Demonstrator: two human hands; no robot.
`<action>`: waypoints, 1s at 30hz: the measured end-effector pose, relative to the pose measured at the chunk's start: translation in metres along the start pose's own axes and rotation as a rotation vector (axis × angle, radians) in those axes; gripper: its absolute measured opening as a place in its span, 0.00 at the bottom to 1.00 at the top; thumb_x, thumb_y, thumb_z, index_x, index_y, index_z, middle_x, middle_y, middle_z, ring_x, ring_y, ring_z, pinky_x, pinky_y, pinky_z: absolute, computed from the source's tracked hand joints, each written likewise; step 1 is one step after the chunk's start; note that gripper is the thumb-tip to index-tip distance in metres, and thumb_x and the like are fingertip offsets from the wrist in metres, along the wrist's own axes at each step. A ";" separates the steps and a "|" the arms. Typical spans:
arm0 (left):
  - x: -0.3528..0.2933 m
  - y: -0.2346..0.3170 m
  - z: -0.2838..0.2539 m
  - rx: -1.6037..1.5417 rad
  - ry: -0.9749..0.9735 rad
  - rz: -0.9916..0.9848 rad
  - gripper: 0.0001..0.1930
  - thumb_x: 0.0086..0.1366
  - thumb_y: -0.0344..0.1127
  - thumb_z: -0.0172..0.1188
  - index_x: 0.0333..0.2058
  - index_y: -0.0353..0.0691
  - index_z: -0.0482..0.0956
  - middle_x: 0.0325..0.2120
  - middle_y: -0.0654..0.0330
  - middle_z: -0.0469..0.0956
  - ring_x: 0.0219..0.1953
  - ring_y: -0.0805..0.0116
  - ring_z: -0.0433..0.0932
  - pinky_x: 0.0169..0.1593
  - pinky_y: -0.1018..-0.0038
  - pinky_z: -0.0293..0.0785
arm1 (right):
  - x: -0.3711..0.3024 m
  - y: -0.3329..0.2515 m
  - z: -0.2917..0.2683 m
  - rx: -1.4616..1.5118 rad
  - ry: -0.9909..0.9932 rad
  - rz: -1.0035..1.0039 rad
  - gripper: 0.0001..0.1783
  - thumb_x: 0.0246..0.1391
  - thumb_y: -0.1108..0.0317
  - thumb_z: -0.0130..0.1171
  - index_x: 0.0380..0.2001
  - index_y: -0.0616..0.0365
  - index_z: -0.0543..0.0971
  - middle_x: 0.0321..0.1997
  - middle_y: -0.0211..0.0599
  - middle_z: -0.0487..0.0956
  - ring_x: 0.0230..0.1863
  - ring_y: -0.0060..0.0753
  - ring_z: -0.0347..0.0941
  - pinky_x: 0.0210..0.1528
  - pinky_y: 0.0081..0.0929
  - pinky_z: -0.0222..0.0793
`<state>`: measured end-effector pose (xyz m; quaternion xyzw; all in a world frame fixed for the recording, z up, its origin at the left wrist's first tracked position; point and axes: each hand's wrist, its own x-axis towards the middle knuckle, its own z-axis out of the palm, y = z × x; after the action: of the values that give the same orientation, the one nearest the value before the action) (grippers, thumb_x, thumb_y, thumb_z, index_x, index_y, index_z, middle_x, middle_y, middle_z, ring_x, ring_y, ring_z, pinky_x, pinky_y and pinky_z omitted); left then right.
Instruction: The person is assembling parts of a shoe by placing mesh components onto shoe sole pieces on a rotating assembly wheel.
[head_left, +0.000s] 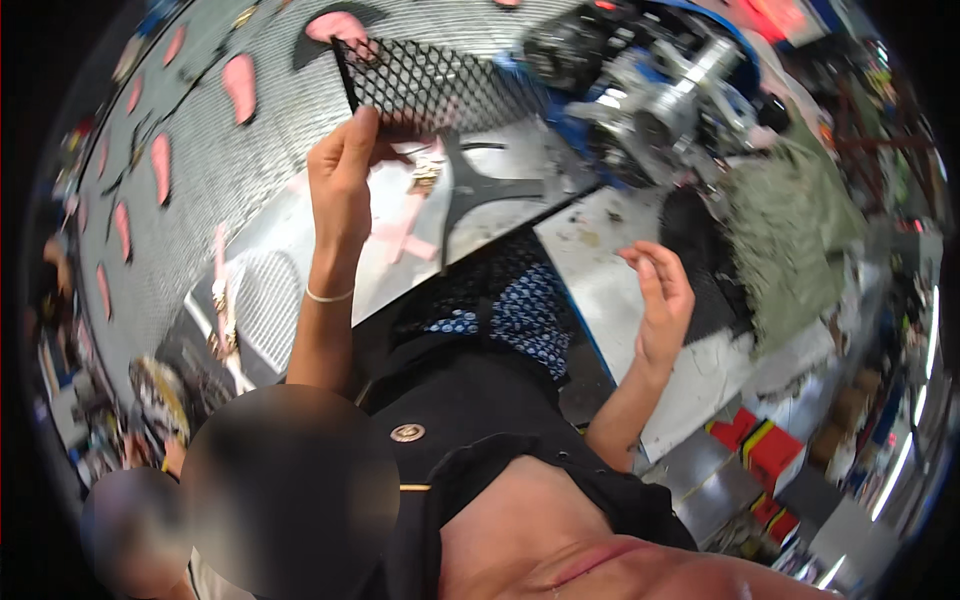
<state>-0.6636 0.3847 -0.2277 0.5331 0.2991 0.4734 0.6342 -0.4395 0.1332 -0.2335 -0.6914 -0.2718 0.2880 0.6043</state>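
A piece of black diamond-patterned mesh (440, 85) with a dark straight edge is raised over the work surface. My left hand (345, 170) is closed on its lower left corner, thumb up along the edge. Below the mesh lie pink straps with a gold-coloured buckle (425, 175) and a flat black cut-out piece (485, 190). My right hand (665, 300) hangs over the white board at the right, fingers loosely bent and apart, nothing visible in them. Some blur softens the mesh.
On the left, a grey ribbed belt (200, 120) carries several pink sole-shaped pieces (240, 88). A blue tub (750, 50) of shiny metallic and dark items stands at the far right. Beside it lies green cloth (790, 230). Red boxes (760, 450) sit lower right. Another person is at lower left.
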 end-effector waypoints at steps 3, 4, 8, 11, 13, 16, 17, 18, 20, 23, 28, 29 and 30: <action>0.008 0.027 -0.056 0.627 0.292 0.484 0.14 0.71 0.36 0.50 0.43 0.31 0.80 0.40 0.51 0.81 0.39 0.67 0.80 0.39 0.76 0.73 | -0.003 0.017 0.003 0.009 -0.041 0.042 0.13 0.59 0.70 0.55 0.45 0.66 0.75 0.41 0.39 0.80 0.45 0.24 0.73 0.52 0.21 0.63; 0.013 0.046 -0.065 0.742 0.365 0.682 0.12 0.70 0.34 0.52 0.44 0.34 0.81 0.45 0.51 0.79 0.42 0.70 0.80 0.42 0.77 0.74 | -0.003 0.021 0.006 -0.010 -0.028 0.057 0.13 0.60 0.71 0.54 0.45 0.66 0.75 0.41 0.40 0.80 0.45 0.25 0.73 0.52 0.22 0.63; 0.034 0.085 -0.136 1.158 0.583 1.087 0.12 0.67 0.29 0.54 0.46 0.42 0.82 0.53 0.54 0.74 0.50 0.64 0.77 0.47 0.73 0.75 | -0.001 0.034 0.013 -0.108 0.008 0.090 0.12 0.60 0.73 0.53 0.45 0.67 0.75 0.42 0.41 0.79 0.46 0.27 0.72 0.53 0.23 0.64; 0.048 0.066 -0.212 1.325 0.609 1.046 0.13 0.66 0.29 0.54 0.48 0.44 0.81 0.56 0.50 0.71 0.53 0.55 0.75 0.50 0.65 0.75 | 0.004 0.055 0.017 -0.226 0.048 0.013 0.12 0.59 0.73 0.54 0.46 0.65 0.76 0.49 0.42 0.76 0.50 0.31 0.71 0.54 0.26 0.65; 0.061 0.025 -0.273 1.531 0.553 0.847 0.17 0.63 0.26 0.53 0.51 0.44 0.78 0.56 0.46 0.69 0.54 0.49 0.73 0.53 0.62 0.73 | 0.004 0.064 0.018 -0.330 0.102 -0.067 0.13 0.58 0.73 0.54 0.46 0.63 0.76 0.52 0.43 0.75 0.52 0.34 0.71 0.54 0.28 0.66; 0.053 -0.065 -0.366 1.513 0.329 0.315 0.25 0.57 0.26 0.50 0.55 0.44 0.73 0.55 0.45 0.70 0.54 0.46 0.72 0.57 0.61 0.69 | 0.005 0.074 0.020 -0.615 0.176 -0.228 0.14 0.56 0.71 0.56 0.46 0.61 0.76 0.57 0.45 0.71 0.58 0.43 0.66 0.58 0.36 0.63; 0.053 -0.072 -0.357 1.585 0.327 0.165 0.24 0.57 0.28 0.50 0.55 0.44 0.74 0.53 0.47 0.71 0.53 0.46 0.72 0.56 0.60 0.70 | 0.003 0.075 0.020 -0.742 0.198 -0.256 0.15 0.56 0.70 0.56 0.46 0.61 0.76 0.57 0.45 0.70 0.60 0.46 0.64 0.61 0.40 0.59; 0.051 -0.079 -0.349 1.653 0.325 0.011 0.23 0.58 0.29 0.50 0.54 0.44 0.74 0.52 0.48 0.72 0.52 0.47 0.73 0.54 0.59 0.71 | 0.002 0.076 0.021 -0.870 0.217 -0.283 0.15 0.56 0.68 0.57 0.47 0.61 0.76 0.58 0.45 0.70 0.62 0.49 0.61 0.64 0.45 0.55; 0.060 -0.071 -0.330 1.667 0.379 -0.007 0.21 0.58 0.31 0.50 0.52 0.45 0.75 0.51 0.50 0.73 0.51 0.48 0.73 0.53 0.59 0.71 | -0.001 0.085 0.024 -0.924 0.246 -0.327 0.16 0.56 0.67 0.57 0.47 0.61 0.75 0.59 0.45 0.69 0.64 0.50 0.59 0.65 0.47 0.51; 0.084 -0.060 -0.312 1.728 0.409 0.032 0.19 0.59 0.35 0.51 0.50 0.45 0.76 0.48 0.51 0.75 0.49 0.49 0.74 0.50 0.58 0.72 | -0.005 0.089 0.030 -1.042 0.273 -0.372 0.19 0.56 0.64 0.57 0.49 0.61 0.74 0.60 0.46 0.68 0.66 0.53 0.55 0.67 0.51 0.48; 0.153 -0.086 -0.298 1.742 0.425 0.163 0.27 0.61 0.51 0.53 0.53 0.38 0.73 0.46 0.47 0.76 0.49 0.45 0.73 0.51 0.55 0.70 | 0.002 0.085 0.032 -1.117 0.274 -0.372 0.24 0.56 0.62 0.57 0.53 0.61 0.70 0.63 0.47 0.65 0.69 0.55 0.51 0.68 0.52 0.47; 0.165 -0.092 -0.296 1.753 0.407 0.136 0.34 0.60 0.57 0.54 0.54 0.33 0.68 0.46 0.44 0.76 0.50 0.44 0.73 0.52 0.54 0.69 | 0.003 0.086 0.031 -1.132 0.269 -0.376 0.25 0.56 0.62 0.57 0.54 0.62 0.70 0.62 0.48 0.65 0.69 0.55 0.51 0.68 0.52 0.47; 0.175 -0.097 -0.294 1.749 0.410 0.144 0.34 0.60 0.57 0.54 0.54 0.33 0.68 0.46 0.44 0.76 0.50 0.44 0.73 0.52 0.54 0.69 | 0.003 0.087 0.031 -1.147 0.264 -0.381 0.26 0.55 0.62 0.57 0.54 0.62 0.69 0.62 0.48 0.65 0.69 0.55 0.51 0.68 0.53 0.48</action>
<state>-0.8311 0.6631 -0.3736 0.7479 0.6255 0.2011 -0.0948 -0.4570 0.1459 -0.3235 -0.8753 -0.4249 -0.1050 0.2056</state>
